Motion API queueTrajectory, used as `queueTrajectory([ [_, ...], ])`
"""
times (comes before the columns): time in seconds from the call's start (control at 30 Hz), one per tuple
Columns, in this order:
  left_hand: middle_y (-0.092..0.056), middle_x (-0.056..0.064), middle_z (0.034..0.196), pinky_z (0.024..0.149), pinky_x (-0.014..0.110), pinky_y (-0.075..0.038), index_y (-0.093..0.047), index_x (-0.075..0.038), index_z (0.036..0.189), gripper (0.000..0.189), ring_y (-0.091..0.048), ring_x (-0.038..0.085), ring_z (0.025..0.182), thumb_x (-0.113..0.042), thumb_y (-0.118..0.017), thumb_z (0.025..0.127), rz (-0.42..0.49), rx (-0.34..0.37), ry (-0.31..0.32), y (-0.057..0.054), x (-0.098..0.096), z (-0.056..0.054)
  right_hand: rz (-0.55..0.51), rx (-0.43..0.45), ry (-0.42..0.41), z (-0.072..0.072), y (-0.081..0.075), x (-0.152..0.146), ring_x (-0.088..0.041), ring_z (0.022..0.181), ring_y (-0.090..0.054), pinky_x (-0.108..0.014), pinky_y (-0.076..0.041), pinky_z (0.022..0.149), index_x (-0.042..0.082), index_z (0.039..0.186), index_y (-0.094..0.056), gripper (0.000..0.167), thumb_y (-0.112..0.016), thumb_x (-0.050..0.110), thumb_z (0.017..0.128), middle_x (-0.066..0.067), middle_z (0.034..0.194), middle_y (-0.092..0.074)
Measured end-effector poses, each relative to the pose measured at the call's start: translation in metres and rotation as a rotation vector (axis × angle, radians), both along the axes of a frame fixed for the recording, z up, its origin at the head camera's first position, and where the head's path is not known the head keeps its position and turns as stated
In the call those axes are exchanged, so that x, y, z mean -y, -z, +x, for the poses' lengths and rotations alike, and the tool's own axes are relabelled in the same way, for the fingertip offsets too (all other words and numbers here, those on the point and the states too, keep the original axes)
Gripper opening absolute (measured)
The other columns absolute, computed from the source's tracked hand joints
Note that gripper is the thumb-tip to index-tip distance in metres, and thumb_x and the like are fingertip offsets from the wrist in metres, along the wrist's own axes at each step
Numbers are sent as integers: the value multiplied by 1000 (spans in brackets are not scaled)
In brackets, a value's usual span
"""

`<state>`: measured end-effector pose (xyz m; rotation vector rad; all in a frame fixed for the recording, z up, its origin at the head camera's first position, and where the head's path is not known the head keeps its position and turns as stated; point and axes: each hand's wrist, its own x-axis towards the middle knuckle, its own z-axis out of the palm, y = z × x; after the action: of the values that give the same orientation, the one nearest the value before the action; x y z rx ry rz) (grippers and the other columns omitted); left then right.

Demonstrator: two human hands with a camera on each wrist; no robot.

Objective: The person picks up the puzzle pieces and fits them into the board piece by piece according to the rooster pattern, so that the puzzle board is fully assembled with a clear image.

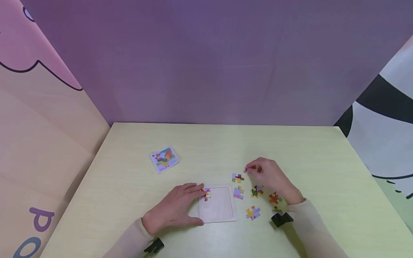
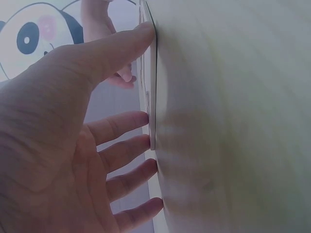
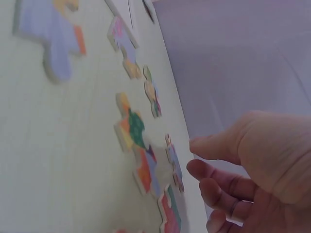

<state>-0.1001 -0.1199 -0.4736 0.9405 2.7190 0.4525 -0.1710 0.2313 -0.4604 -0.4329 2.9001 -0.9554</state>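
My left hand (image 1: 177,206) rests at the left side of a square white puzzle tray (image 1: 217,221), fingers spread. Its thumb (image 2: 131,41) and nearest fingertips touch the tray's edge in the left wrist view. One colourful puzzle piece (image 1: 207,195) lies in the tray's upper left corner, partly beside the index finger. Over to the right, my right hand (image 1: 269,173) hovers with thumb and index fingertips close together near a small puzzle piece (image 1: 245,170). In the right wrist view that puzzle piece (image 3: 173,162) appears flat on the table, a little apart from the fingertips.
Several loose puzzle pieces (image 1: 238,192) are scattered right of the tray, some under the right forearm. A picture card (image 1: 164,159) with a cartoon scene lies at the upper left of the table (image 1: 135,143). A purple wall (image 1: 222,64) stands behind.
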Motion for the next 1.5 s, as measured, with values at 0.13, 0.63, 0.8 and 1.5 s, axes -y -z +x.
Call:
queueTrajectory([
  [0.13, -45, -3, 170, 123, 51, -40, -59, -19, 153, 82, -42, 26, 155, -59, -81, 85, 2, 0, 0, 0, 0, 0, 2, 13, 23, -2, -1, -5, -15, 67, -52, -26, -45, 55, 4, 114, -80, 18, -70, 9, 100, -10, 106, -74],
  [0.63, -44, -4, 170, 123, 52, -40, -58, -20, 154, 81, -42, 26, 156, -58, -81, 86, 6, 12, -6, -1, 0, 0, 50, 63, -7, -3, -5, -11, -18, 79, -56, -29, -48, 65, -2, 120, -77, 25, -69, 10, 99, -18, 116, -71],
  [0.8, -45, -4, 169, 123, 51, -40, -59, -20, 153, 81, -42, 25, 155, -58, -82, 85, 11, 14, -7, -2, 0, 0, 72, 101, -6, -4, -6, -13, -18, 81, -57, -30, -49, 67, 1, 118, -77, 28, -77, 16, 95, -10, 105, -72],
  [1.5, -45, -4, 169, 123, 53, -40, -60, -20, 153, 82, -42, 25, 156, -60, -82, 85, 17, 26, -6, 0, 0, -1, 69, 169, -81, -4, -8, -19, -17, 85, -58, -29, -51, 70, 4, 119, -78, 30, -80, 20, 93, -3, 102, -71],
])
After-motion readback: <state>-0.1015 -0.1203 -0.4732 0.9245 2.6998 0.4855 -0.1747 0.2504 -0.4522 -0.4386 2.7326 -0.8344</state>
